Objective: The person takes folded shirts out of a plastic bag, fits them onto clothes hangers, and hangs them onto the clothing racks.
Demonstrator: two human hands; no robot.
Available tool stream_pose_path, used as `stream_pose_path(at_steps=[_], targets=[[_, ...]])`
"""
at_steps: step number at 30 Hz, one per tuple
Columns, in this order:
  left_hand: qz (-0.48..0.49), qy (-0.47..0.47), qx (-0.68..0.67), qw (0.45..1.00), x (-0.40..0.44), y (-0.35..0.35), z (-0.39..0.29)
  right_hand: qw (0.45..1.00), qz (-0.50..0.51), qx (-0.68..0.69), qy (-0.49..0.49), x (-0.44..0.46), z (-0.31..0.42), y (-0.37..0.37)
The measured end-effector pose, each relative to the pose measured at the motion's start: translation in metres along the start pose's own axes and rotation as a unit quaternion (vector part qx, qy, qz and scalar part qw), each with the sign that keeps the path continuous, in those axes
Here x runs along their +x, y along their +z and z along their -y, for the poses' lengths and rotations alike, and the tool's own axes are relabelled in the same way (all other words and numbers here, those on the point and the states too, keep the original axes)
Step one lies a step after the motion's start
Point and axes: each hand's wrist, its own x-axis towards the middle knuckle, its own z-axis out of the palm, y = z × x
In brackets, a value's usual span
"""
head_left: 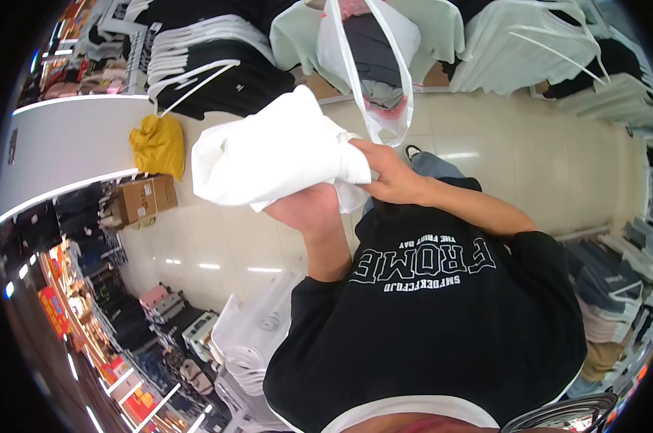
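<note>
While the left hand (308,209) is supporting a bundled white cloth (265,151) from below at eleven o'clock, its hidden fingers leaving their grip impossible to tell, the right hand (393,175) is pinching the cloth's three-o'clock edge; near twelve, a white bag (406,43) is holding grey garments (372,54).

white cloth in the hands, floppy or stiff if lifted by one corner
Probably floppy: the white cloth bends into soft folds, with a loose part showing between the left hand and the right hand. It would likely unfold too, as nothing visible binds it.
</note>
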Motion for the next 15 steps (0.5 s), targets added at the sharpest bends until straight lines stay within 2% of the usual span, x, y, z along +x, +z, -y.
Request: stream_pose_path(at_steps=[2,5,7,10,11,12,15], targets=[[0.028,0.051,0.073,0.996,0.0,-0.01,0.001,0.999,-0.044,0.018,0.009,-0.004,-0.003,-0.007],[0.078,-0.057,-0.16,0.982,0.012,-0.039,-0.003,0.957,-0.246,0.065,0.136,-0.016,0.021,-0.035],[0.037,-0.043,-0.051,0.997,0.008,-0.042,0.002,0.915,-0.368,0.139,0.087,-0.016,0.044,-0.049],[0.024,-0.063,0.045,0.997,-0.003,-0.063,0.015,0.918,-0.371,0.131,0.053,-0.023,0.079,-0.077],[0.029,-0.076,0.066,0.995,-0.01,-0.073,0.019,0.93,-0.355,0.084,0.05,-0.027,0.09,-0.085],[-0.061,-0.154,-0.008,0.986,-0.017,-0.076,0.019,0.939,-0.338,0.036,0.046,-0.032,0.1,-0.093],[-0.146,-0.254,0.098,0.951,-0.035,-0.087,0.023,0.948,-0.303,-0.076,0.056,-0.046,0.121,-0.106]])
